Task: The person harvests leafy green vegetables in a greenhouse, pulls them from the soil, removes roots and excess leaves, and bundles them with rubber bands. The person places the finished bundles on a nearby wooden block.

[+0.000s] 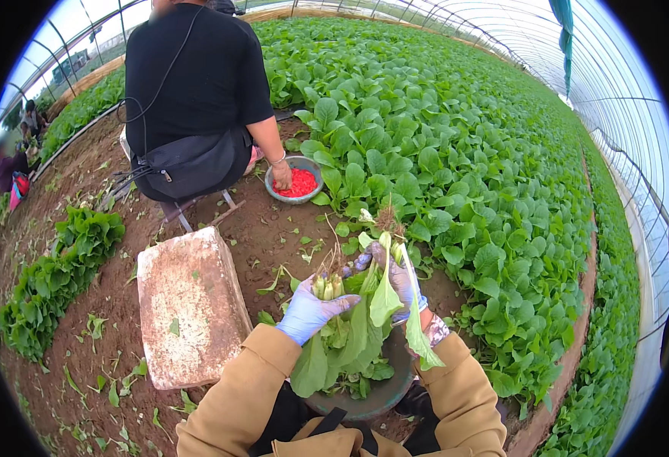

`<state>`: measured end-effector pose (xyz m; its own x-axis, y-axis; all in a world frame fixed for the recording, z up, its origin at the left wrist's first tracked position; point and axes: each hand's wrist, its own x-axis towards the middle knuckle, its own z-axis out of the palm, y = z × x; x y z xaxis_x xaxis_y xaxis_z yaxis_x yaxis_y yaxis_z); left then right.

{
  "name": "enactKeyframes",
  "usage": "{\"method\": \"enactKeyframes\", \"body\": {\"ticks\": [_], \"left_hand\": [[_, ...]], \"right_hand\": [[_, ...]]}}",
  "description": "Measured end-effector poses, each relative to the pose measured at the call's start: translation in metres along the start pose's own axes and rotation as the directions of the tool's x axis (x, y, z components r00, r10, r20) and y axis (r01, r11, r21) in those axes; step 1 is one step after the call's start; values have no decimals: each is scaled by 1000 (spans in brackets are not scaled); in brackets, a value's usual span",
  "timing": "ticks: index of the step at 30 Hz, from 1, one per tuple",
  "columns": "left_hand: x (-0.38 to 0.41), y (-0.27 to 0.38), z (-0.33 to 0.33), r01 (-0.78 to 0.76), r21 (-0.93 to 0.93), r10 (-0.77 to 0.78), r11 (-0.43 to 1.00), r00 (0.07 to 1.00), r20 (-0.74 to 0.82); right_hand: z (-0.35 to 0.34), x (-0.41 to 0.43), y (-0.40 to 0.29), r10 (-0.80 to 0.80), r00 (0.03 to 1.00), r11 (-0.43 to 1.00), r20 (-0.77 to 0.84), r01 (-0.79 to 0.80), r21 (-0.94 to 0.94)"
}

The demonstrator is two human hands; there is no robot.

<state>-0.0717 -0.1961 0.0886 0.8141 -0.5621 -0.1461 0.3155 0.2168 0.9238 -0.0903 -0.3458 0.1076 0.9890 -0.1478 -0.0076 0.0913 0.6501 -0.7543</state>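
Observation:
My left hand [311, 308], in a blue glove smeared with soil, is closed round a bunch of leafy greens [327, 287], roots up and leaves hanging down. Just to its right, my right hand [398, 280], in a similar dirty glove, grips more leafy greens [386, 297] with soil-caked roots at the top. One long pale leaf droops past my right wrist. Beneath both hands is a dark round basin [389, 394] with loose leaves in it, partly hidden by the hanging leaves and my sleeves.
A worn, soil-stained block [191, 308] lies at left, beyond it a row of harvested greens [37, 303]. Ahead, a person in black [197, 85] sits on a low stool, one hand in a bowl [294, 200] of red strips. Growing greens [454, 171] fill the right. More people sit far left.

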Motion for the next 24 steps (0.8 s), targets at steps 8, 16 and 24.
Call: {"method": "enactKeyframes", "body": {"ticks": [8, 16, 24], "left_hand": [[-44, -6, 52, 60, 206, -121, 977, 946, 301], [-61, 2, 52, 66, 164, -144, 984, 836, 530], [-62, 6, 54, 27, 249, -161, 968, 827, 538]], "right_hand": [[-6, -67, -24, -144, 989, 983, -22, 146, 112], [0, -73, -84, -234, 970, 971, -63, 230, -61], [-33, -42, -124, -527, 848, 517, -55, 269, -812]]}}
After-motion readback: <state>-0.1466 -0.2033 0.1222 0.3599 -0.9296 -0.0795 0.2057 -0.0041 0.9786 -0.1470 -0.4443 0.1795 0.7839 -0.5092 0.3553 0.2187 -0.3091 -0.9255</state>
